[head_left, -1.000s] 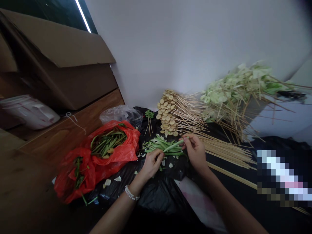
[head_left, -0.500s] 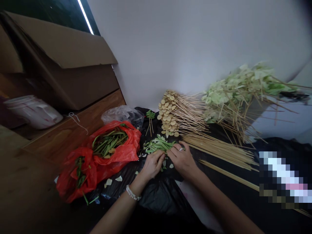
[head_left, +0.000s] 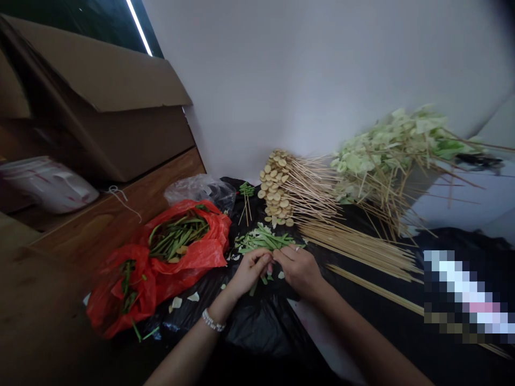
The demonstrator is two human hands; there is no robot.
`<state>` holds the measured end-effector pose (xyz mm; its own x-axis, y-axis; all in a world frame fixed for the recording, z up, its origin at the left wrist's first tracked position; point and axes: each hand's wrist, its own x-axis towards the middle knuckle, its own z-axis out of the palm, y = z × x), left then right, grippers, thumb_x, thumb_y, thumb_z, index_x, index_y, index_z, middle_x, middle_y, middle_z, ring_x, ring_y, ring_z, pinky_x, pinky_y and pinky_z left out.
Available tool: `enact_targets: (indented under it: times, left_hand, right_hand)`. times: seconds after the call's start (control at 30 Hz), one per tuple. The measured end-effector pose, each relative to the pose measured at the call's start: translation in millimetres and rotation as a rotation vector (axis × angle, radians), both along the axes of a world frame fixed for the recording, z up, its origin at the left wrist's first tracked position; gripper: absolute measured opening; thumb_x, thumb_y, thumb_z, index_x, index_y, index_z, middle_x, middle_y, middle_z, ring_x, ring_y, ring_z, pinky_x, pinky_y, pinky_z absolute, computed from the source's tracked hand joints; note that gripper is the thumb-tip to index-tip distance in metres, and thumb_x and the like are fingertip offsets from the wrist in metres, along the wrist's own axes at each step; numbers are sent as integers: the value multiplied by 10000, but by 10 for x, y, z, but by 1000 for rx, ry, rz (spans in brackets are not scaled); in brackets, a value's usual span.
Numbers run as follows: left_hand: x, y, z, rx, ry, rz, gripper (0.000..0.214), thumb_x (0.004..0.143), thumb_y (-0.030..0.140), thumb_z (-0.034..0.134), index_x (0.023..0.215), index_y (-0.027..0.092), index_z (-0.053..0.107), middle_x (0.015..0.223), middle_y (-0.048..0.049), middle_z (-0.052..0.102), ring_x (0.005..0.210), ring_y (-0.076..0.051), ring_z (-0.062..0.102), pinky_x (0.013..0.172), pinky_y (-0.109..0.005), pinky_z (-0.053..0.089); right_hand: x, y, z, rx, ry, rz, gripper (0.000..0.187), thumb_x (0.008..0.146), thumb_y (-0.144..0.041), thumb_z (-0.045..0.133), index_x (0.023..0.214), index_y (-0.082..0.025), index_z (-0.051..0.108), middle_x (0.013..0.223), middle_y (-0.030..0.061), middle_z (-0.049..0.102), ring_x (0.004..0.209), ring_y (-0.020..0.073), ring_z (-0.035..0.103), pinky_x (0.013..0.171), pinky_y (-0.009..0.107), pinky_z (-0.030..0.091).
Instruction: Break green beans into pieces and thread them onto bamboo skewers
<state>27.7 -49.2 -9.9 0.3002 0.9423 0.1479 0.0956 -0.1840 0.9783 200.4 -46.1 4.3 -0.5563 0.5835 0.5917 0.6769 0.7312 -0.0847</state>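
My left hand and my right hand meet fingertip to fingertip over black plastic. Both are closed in a pinch, and the fingers hide whatever is between them. Just beyond them lies a pile of cut green bean pieces mixed with pale scraps. A few green bits show below the fingertips. To the left, a red plastic bag stands open with long green beans inside. Behind the pile is a small bundle of skewered green beans.
Skewered pale round slices are stacked by the wall. Bare bamboo skewers lie to the right, with skewered cabbage leaves behind. A clear plastic bag, a cardboard box and a whitish plastic tub are at the left.
My hands have drawn slightly back toward me from the pile, uncovering more green pieces. A green strip now shows beneath my left hand. The view has shifted slightly.
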Motion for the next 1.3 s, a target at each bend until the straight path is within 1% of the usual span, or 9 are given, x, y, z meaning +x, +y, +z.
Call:
enact_targets:
  times: [0.3,0.4,0.53,0.7,0.87,0.97,1.07,1.17,1.3]
  left_hand:
    - [-8,62,27,-256,-329,-117,348,837,432,574,740,102,623,574,-29,604,426,-56,436,426,-175,307]
    - [-59,58,11,-295,-264,-123,363,839,440,565,703,107,616,544,-27,592,441,-73,481,430,-179,310]
    - [-76,20,17,-227,-45,-190,443,816,501,572,616,107,605,471,-6,527,431,-76,475,433,-184,301]
    - [-14,27,21,-185,-53,-108,448,864,523,481,863,107,647,609,-14,592,422,-56,415,415,-184,267]
    - [27,27,-44,-196,-58,-204,510,903,548,358,879,112,622,621,-16,580,430,-70,423,413,-192,274]
    - [36,17,-66,-158,4,-174,461,913,515,368,811,126,595,519,34,469,419,-72,372,433,-194,286]
    - [31,7,-57,-38,146,-32,452,932,481,337,753,141,575,501,47,403,450,-85,362,464,-203,284]
    - [17,-1,-45,122,336,75,426,948,431,327,726,151,559,548,28,432,519,-104,412,521,-218,310]
    - [1,-6,-78,313,536,107,360,963,364,308,758,164,525,664,-7,516,605,-129,470,597,-241,348]
  right_hand:
    - [-8,-9,116,-77,564,19,232,917,-176,425,922,-194,656,837,58,672,820,159,613,752,275,475]
    - [134,87,196,-289,934,-124,183,909,-283,474,960,-201,629,772,24,652,629,127,585,619,267,489]
    - [269,203,249,-656,1303,-22,223,886,-405,500,936,-197,563,712,-13,638,458,84,524,429,210,428]
    - [168,163,227,-811,1288,49,252,851,-436,551,910,-191,544,635,-25,634,447,93,559,417,197,434]
    - [10,91,134,-865,1185,85,265,838,-448,564,920,-200,522,620,-29,628,487,124,610,421,207,447]
    - [19,99,77,-766,1089,42,220,876,-399,518,983,-207,518,691,-9,642,569,146,640,455,230,467]
    - [96,114,78,-405,858,-77,195,910,-301,458,1054,-209,552,941,64,669,857,191,646,698,328,523]
    - [134,96,102,-50,460,-90,259,906,-195,442,1122,-197,584,1118,93,645,1101,235,540,956,435,402]
    - [41,42,52,143,20,-24,282,912,-164,449,1158,-185,586,1181,90,629,1215,257,444,1052,498,239]
